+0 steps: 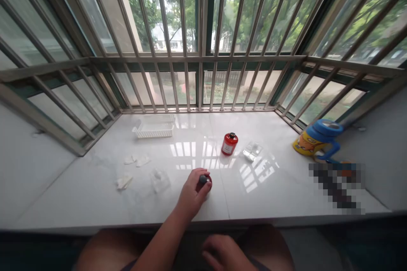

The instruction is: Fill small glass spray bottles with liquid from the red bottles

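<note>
Sitting at a pale, glossy worktop (270,197) and gripping a dark-topped red container (204,180) in the left hand (191,187), over the worktop near its front edge, with fingers curled round the far side and thumb pressed on the near side; cannot tell whether just lifted or touching the surface. Holding the right hand (224,249) low over the lap, with fingers bent and blurred; cannot tell whether open or closed. Facing, beyond the container and slightly right, an upright red bottle (229,145) with a black top and pale label, and just beside it a clear package (252,151). Having further right a blue-and-yellow mug (313,139), near a pixelated patch. Seeing leftward some crumpled clear plastic (160,181), white scraps (124,182) and, near the window bars, a white basket (154,133).
</note>
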Demonstrator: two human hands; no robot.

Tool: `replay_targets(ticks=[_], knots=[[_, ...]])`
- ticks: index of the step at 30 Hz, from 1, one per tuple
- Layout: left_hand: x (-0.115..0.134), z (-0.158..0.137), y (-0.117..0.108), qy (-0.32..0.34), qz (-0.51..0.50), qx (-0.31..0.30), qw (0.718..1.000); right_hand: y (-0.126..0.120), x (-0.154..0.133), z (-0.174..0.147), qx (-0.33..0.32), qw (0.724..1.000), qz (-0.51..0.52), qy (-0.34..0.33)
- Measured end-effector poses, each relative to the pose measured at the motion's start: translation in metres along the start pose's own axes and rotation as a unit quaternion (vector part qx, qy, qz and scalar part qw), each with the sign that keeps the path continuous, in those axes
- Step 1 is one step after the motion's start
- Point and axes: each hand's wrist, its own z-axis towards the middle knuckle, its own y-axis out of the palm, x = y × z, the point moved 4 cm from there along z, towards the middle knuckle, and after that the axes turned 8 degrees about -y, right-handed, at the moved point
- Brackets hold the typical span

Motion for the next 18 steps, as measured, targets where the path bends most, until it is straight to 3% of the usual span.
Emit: replay_targets(ticks=[6, 9, 14, 18], knots=[[0.002, -0.015, 0.001, -0.014, -0.019, 0.019, 1.000, -0.083, -0.068, 0.030, 0.218, 0.969, -0.017, -0.111], [0.001, -0.016, 0.004, -0.023, -0.032, 0.028, 0.999, -0.107, -0.087, 0.053, 0.286, 0.945, -0.065, -0.143], [-0.004, -0.016, 0.008, -0.027, -0.010, 0.068, 0.997, -0.114, -0.093, 0.097, 0.248, 0.954, -0.132, -0.110], [-0.010, -0.021, 0.010, -0.063, -0.007, 0.094, 0.994, -0.111, -0.086, 0.111, 0.229, 0.955, -0.166, -0.089]])
